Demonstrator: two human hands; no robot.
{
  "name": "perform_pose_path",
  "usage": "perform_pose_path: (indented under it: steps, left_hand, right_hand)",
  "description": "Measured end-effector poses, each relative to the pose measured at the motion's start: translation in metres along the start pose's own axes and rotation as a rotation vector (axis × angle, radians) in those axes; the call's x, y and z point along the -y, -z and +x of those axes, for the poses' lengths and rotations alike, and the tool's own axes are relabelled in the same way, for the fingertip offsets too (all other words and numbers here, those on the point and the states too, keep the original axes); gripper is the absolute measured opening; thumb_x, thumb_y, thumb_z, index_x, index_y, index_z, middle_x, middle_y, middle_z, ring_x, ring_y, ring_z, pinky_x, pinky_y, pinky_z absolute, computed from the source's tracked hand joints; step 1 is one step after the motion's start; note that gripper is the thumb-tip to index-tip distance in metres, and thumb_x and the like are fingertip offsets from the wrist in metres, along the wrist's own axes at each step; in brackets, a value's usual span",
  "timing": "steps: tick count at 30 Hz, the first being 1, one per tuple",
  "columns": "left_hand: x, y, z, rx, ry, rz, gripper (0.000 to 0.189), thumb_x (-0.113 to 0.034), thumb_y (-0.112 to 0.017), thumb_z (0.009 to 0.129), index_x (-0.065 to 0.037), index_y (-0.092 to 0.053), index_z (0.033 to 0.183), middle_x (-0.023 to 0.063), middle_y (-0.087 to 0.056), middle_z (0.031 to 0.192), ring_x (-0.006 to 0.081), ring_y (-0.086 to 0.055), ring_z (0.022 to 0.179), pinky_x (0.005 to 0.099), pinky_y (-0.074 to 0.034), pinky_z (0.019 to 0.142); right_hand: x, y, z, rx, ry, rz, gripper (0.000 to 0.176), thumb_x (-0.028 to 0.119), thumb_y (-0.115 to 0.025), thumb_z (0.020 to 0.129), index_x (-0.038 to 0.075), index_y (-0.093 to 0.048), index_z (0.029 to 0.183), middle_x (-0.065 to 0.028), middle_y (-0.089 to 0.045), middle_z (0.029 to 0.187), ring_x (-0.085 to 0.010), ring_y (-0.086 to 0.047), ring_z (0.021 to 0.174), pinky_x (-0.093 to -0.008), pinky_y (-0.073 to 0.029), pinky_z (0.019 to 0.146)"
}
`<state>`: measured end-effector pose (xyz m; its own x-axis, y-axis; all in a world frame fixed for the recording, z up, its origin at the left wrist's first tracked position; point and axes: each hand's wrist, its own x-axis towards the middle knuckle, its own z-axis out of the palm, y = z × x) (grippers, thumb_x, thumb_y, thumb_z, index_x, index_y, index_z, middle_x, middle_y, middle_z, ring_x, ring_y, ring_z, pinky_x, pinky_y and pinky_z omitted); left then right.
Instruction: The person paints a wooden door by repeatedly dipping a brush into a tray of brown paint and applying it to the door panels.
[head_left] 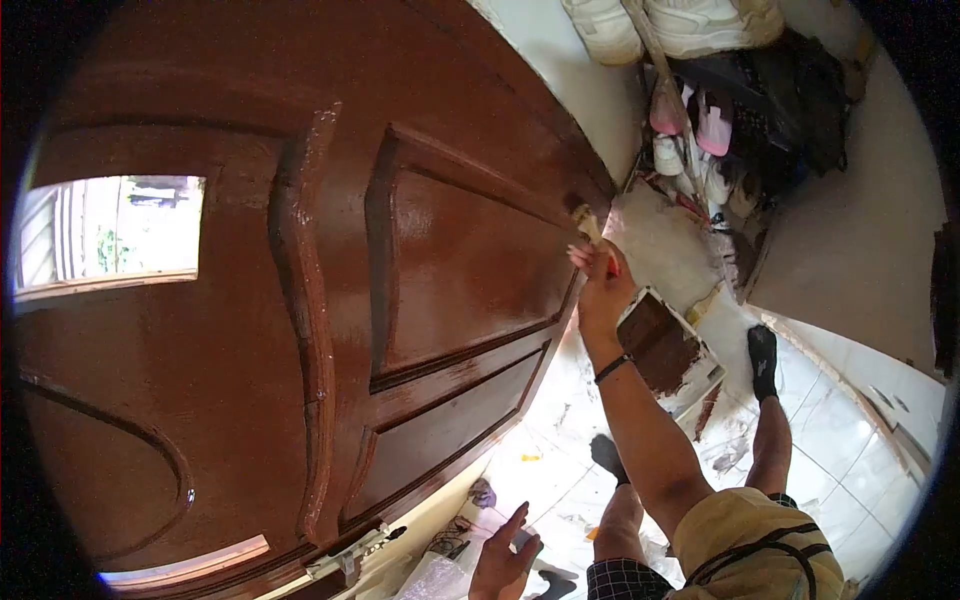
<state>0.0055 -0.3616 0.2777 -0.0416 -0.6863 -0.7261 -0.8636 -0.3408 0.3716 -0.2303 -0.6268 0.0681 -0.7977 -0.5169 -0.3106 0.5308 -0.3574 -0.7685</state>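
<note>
My right hand (606, 285) is closed around the handle of a paintbrush (588, 222). Its bristles meet the brown wooden door (470, 270) near that door's edge, beside a raised panel moulding. Glossy dark brown covers much of the door, and the lower panel (445, 440) looks duller. Below my right forearm is a white rectangular container (712, 378) with brown paint (658, 345) inside. Low in the view, my left hand (505, 560) has its fingers apart and holds nothing; it is near the door's lock edge (352, 560).
Shoes (710, 25) and sandals crowd a rack at the upper right. A pale board (850, 230) stands beside it. White floor tiles (840, 490) carry stains and scraps near my socked feet (763, 350). Clear plastic (440, 580) lies by the door, which has a rectangular opening (115, 230).
</note>
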Motion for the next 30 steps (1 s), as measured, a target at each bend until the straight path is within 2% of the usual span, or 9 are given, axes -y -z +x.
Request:
perform_pose_path:
  steps: [3, 6, 10, 15, 18, 22, 25, 28, 30]
  left_hand:
    - [0.014, 0.002, 0.000, -0.010, 0.040, -0.080, 0.057, -0.008, -0.060, 0.094, -0.008, -0.044, 0.148, 0.0150, -0.059, 0.138, 0.0212, -0.057, 0.125, 0.0326, -0.046, 0.102]
    - [0.022, 0.005, -0.003, 0.009, 0.085, -0.131, 0.055, -0.008, -0.058, 0.095, -0.006, -0.042, 0.149, 0.0153, -0.058, 0.138, 0.0215, -0.056, 0.125, 0.0318, -0.046, 0.103]
    - [0.061, -0.009, 0.011, -0.050, -0.068, -0.001, 0.063, -0.021, -0.071, 0.088, -0.009, -0.046, 0.145, 0.0218, -0.063, 0.129, 0.0336, -0.062, 0.120, 0.0407, -0.050, 0.100]
    - [0.055, -0.041, 0.035, -0.146, -0.197, -0.171, 0.064, -0.015, -0.074, 0.085, -0.007, -0.049, 0.143, 0.0223, -0.065, 0.124, 0.0342, -0.065, 0.115, 0.0411, -0.053, 0.096]
    - [0.028, -0.060, 0.068, -0.192, -0.278, -0.301, 0.060, -0.011, -0.071, 0.085, -0.004, -0.051, 0.141, 0.0214, -0.064, 0.128, 0.0312, -0.063, 0.119, 0.0395, -0.050, 0.100]
    - [0.012, -0.099, 0.101, -0.204, -0.303, -0.418, 0.058, -0.007, -0.069, 0.086, -0.003, -0.051, 0.140, 0.0198, -0.062, 0.133, 0.0315, -0.062, 0.121, 0.0384, -0.049, 0.102]
    - [0.014, -0.125, 0.099, -0.095, -0.239, -0.405, 0.061, -0.010, -0.069, 0.089, -0.005, -0.046, 0.145, 0.0200, -0.061, 0.134, 0.0288, -0.061, 0.122, 0.0409, -0.049, 0.102]
    - [0.014, -0.138, 0.095, -0.062, -0.178, -0.388, 0.059, -0.014, -0.070, 0.089, -0.007, -0.048, 0.144, 0.0207, -0.062, 0.132, 0.0312, -0.062, 0.120, 0.0418, -0.050, 0.100]
    - [0.024, -0.147, 0.102, -0.097, -0.202, -0.393, 0.059, -0.019, -0.069, 0.088, -0.011, -0.050, 0.143, 0.0240, -0.063, 0.127, 0.0349, -0.064, 0.116, 0.0414, -0.053, 0.096]
  right_hand:
    - [0.009, -0.008, -0.005, 0.047, 0.053, -0.151, 0.027, 0.012, -0.048, 0.105, -0.009, -0.058, 0.118, -0.0163, -0.069, 0.100, -0.0217, -0.071, 0.088, -0.0326, -0.059, 0.084]
    - [0.051, -0.068, -0.029, 0.147, 0.029, 0.058, 0.029, 0.007, -0.049, 0.103, -0.011, -0.052, 0.125, -0.0210, -0.068, 0.101, -0.0302, -0.071, 0.090, -0.0389, -0.061, 0.083]
    - [0.128, -0.095, -0.041, 0.356, 0.197, 0.081, 0.030, 0.006, -0.048, 0.103, -0.011, -0.050, 0.128, -0.0234, -0.067, 0.106, -0.0313, -0.071, 0.092, -0.0405, -0.060, 0.085]
    - [0.156, -0.032, -0.018, 0.546, 0.529, -0.402, 0.029, 0.002, -0.054, 0.099, -0.008, -0.056, 0.127, -0.0219, -0.070, 0.105, -0.0272, -0.071, 0.091, -0.0350, -0.058, 0.083]
    - [0.168, -0.011, 0.001, 0.795, 0.920, -0.874, 0.036, -0.002, -0.059, 0.093, -0.005, -0.057, 0.129, -0.0254, -0.067, 0.111, -0.0341, -0.070, 0.095, -0.0373, -0.057, 0.082]
    - [0.174, -0.045, 0.033, 0.858, 1.465, -0.766, 0.046, -0.001, -0.064, 0.088, -0.002, -0.057, 0.133, -0.0244, -0.064, 0.117, -0.0367, -0.067, 0.101, -0.0380, -0.056, 0.084]
    - [0.161, -0.074, 0.059, 0.997, 1.642, -0.738, 0.047, 0.005, -0.064, 0.088, -0.001, -0.056, 0.135, -0.0229, -0.064, 0.114, -0.0357, -0.067, 0.098, -0.0391, -0.056, 0.085]
    - [0.130, -0.059, 0.070, 0.995, 1.682, -0.981, 0.046, 0.008, -0.061, 0.089, -0.001, -0.056, 0.134, -0.0202, -0.064, 0.110, -0.0338, -0.067, 0.093, -0.0393, -0.057, 0.082]
    - [0.111, -0.028, 0.072, 1.100, 1.498, -1.152, 0.044, 0.006, -0.062, 0.089, -0.002, -0.057, 0.132, -0.0189, -0.065, 0.108, -0.0330, -0.067, 0.091, -0.0386, -0.058, 0.079]
